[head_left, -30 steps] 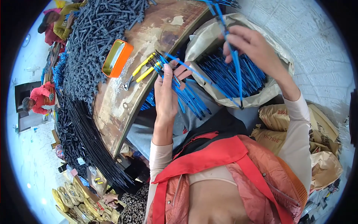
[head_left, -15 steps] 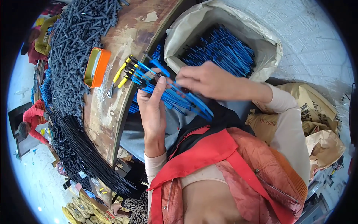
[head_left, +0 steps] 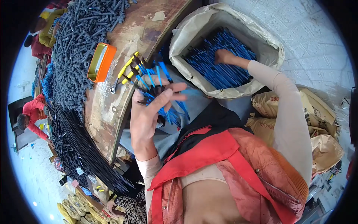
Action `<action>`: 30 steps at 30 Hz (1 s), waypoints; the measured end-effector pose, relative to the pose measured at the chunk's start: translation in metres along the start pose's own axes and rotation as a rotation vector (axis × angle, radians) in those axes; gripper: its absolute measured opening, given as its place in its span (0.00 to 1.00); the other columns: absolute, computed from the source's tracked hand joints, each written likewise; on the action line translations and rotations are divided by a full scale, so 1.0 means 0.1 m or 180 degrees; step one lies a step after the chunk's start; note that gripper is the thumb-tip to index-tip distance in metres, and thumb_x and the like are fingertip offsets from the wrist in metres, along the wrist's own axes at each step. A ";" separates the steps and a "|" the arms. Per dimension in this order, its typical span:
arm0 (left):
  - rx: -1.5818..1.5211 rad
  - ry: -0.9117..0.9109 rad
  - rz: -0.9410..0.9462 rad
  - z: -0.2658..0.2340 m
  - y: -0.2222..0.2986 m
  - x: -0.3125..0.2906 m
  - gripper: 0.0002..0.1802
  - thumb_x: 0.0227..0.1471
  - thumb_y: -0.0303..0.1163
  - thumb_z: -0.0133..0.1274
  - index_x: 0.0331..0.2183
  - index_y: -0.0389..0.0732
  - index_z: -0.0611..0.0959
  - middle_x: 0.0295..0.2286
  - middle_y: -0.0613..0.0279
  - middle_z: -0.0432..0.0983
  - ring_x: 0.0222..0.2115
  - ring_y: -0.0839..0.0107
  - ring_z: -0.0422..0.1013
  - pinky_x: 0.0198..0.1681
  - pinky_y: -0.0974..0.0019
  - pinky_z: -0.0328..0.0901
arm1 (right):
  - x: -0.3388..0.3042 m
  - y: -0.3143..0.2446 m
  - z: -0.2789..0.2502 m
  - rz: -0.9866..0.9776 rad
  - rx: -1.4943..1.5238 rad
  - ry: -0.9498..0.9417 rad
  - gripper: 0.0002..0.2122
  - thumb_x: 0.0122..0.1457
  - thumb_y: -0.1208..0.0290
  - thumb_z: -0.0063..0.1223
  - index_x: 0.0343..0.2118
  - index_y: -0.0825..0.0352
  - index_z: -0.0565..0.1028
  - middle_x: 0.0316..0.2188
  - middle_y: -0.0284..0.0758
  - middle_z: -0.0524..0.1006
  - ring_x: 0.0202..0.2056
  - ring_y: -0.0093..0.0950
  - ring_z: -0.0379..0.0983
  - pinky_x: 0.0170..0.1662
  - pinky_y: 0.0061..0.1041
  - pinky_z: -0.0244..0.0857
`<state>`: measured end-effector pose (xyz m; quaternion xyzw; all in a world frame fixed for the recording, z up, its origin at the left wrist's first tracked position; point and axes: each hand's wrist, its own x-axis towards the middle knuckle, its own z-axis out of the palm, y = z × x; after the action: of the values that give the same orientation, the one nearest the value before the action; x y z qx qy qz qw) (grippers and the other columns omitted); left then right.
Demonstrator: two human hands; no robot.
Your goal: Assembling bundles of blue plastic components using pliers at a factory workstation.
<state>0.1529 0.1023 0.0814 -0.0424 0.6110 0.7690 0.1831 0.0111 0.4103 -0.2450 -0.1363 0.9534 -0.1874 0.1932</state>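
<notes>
Blue rods [head_left: 160, 97] with black tips sit fanned in my left hand [head_left: 149, 112], fingers [head_left: 169, 93] curled loosely round them, the bundle held just above the edge of the wooden worktop [head_left: 112, 100]; my right hand [head_left: 223, 56] is deep in the pale sack [head_left: 261, 37], resting on the heap of loose blue rods [head_left: 220, 71] there; whether its fingers have closed on any I cannot tell, since they are buried among the rods; the bundle looks only partly built, I judge, with a handful gathered and a great many left in the sack; on the worktop lie an orange tin [head_left: 100, 61] and yellow-handled pliers [head_left: 125, 72], just beside the bundle; farther left a large pile of dark grey pieces [head_left: 78, 41] and long black rods [head_left: 85, 153] cover the far side; brown paper sacks [head_left: 298, 112] are stacked to my right.
</notes>
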 end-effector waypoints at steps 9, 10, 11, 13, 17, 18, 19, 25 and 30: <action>-0.0145 0.0043 0.0380 -0.07 -0.03 0.26 0.08 0.54 0.22 0.51 0.38 0.38 0.73 0.35 0.44 0.78 0.34 0.63 0.76 0.35 0.67 0.65 | -0.32 0.02 -0.09 0.0307 0.1434 -0.0321 0.16 0.44 0.65 0.60 0.34 0.70 0.76 0.30 0.46 0.79 0.35 0.43 0.76 0.38 0.39 0.69; -0.0141 0.0037 0.0386 -0.06 -0.03 0.27 0.08 0.54 0.22 0.51 0.38 0.38 0.73 0.35 0.44 0.78 0.34 0.63 0.76 0.35 0.67 0.65 | -0.27 -0.02 -0.04 -0.0211 0.0494 -0.0209 0.16 0.45 0.66 0.60 0.35 0.71 0.75 0.30 0.46 0.79 0.35 0.43 0.76 0.39 0.38 0.69; -0.0182 -0.0046 0.0386 -0.05 -0.04 0.27 0.09 0.54 0.22 0.51 0.38 0.38 0.73 0.35 0.45 0.78 0.34 0.63 0.76 0.35 0.67 0.65 | -0.29 -0.06 0.04 -0.0199 0.0346 0.0111 0.15 0.44 0.67 0.59 0.35 0.69 0.75 0.31 0.44 0.79 0.36 0.43 0.76 0.39 0.38 0.69; -0.0274 -0.0096 0.0356 -0.07 -0.05 0.27 0.10 0.53 0.22 0.52 0.39 0.38 0.73 0.35 0.45 0.78 0.33 0.63 0.76 0.34 0.67 0.65 | -0.30 -0.01 0.06 -0.0079 0.0232 0.0023 0.15 0.44 0.67 0.60 0.34 0.68 0.76 0.31 0.44 0.79 0.37 0.43 0.76 0.39 0.38 0.69; -0.0325 0.0205 0.0714 -0.27 -0.03 0.26 0.11 0.54 0.22 0.52 0.40 0.38 0.73 0.36 0.46 0.78 0.33 0.65 0.76 0.34 0.67 0.64 | -0.33 0.17 -0.15 0.0106 0.0304 0.0018 0.11 0.42 0.69 0.58 0.31 0.65 0.77 0.29 0.41 0.80 0.34 0.39 0.77 0.38 0.36 0.70; -0.0327 0.0224 0.0713 -0.31 -0.03 0.28 0.11 0.54 0.22 0.52 0.40 0.38 0.73 0.36 0.46 0.78 0.33 0.65 0.76 0.34 0.67 0.64 | -0.35 0.18 -0.25 0.0250 0.0362 0.0047 0.11 0.42 0.70 0.58 0.31 0.66 0.77 0.28 0.40 0.80 0.32 0.36 0.78 0.36 0.34 0.70; -0.0393 0.0286 0.0771 -0.32 -0.02 0.30 0.10 0.54 0.22 0.51 0.40 0.38 0.73 0.36 0.47 0.79 0.32 0.65 0.76 0.33 0.67 0.64 | -0.35 0.17 -0.35 0.0629 0.1128 -0.0466 0.10 0.45 0.71 0.57 0.32 0.66 0.75 0.26 0.37 0.80 0.29 0.29 0.78 0.33 0.27 0.71; -0.0552 0.0284 0.0928 -0.32 -0.03 0.35 0.11 0.55 0.22 0.51 0.41 0.39 0.74 0.36 0.49 0.79 0.31 0.68 0.76 0.32 0.69 0.64 | -0.60 -0.04 -0.67 -0.0134 0.2963 0.0237 0.08 0.57 0.72 0.51 0.37 0.68 0.68 0.26 0.35 0.78 0.26 0.23 0.76 0.30 0.22 0.69; -0.0846 0.0703 0.0960 -0.47 -0.08 0.48 0.12 0.55 0.22 0.51 0.43 0.39 0.74 0.36 0.50 0.79 0.31 0.70 0.76 0.31 0.71 0.64 | -0.76 -0.47 -1.07 -0.0204 0.3153 0.1136 0.09 0.58 0.71 0.52 0.36 0.70 0.69 0.24 0.35 0.74 0.25 0.22 0.74 0.30 0.22 0.69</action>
<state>0.1032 0.0699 0.0486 -0.0583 0.5202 0.8520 -0.0091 0.0425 0.4258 -0.1100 -0.0237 0.7640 -0.6417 0.0633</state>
